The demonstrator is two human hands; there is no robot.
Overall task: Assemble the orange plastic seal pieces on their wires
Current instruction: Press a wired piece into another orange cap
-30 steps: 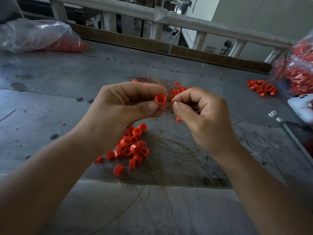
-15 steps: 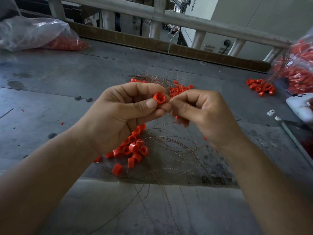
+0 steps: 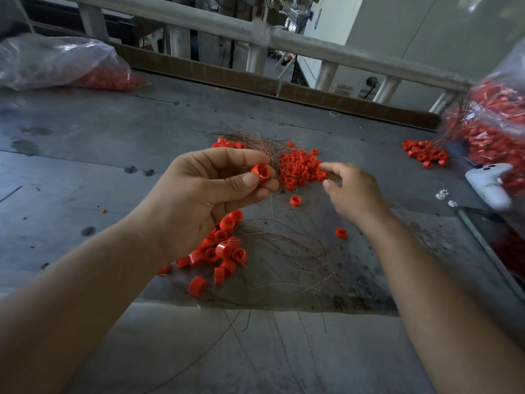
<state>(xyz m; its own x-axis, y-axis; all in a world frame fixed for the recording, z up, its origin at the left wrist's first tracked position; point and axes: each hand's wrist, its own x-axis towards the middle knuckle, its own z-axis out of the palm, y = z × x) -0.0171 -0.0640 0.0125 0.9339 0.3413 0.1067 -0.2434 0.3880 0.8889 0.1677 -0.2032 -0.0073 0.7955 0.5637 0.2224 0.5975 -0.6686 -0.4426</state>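
Thin wires (image 3: 287,245) are spread over the grey table (image 3: 85,155), and a near heap of orange seal pieces (image 3: 224,251) is partly hidden beneath the left hand (image 3: 204,203), by which one orange cap (image 3: 260,172) is pinched between thumb and forefinger. The right hand (image 3: 355,191), blurred, appears loosely opened and empty; it has been drawn away from the cap toward the far heap (image 3: 301,166). A bag (image 3: 500,115) of parts is cut off at the right edge.

Single head-worn view, wide-angle, looking forward and down across the counter (image 3: 85,172); both forearms close in the foreground, railing (image 3: 341,52) at the far edge.
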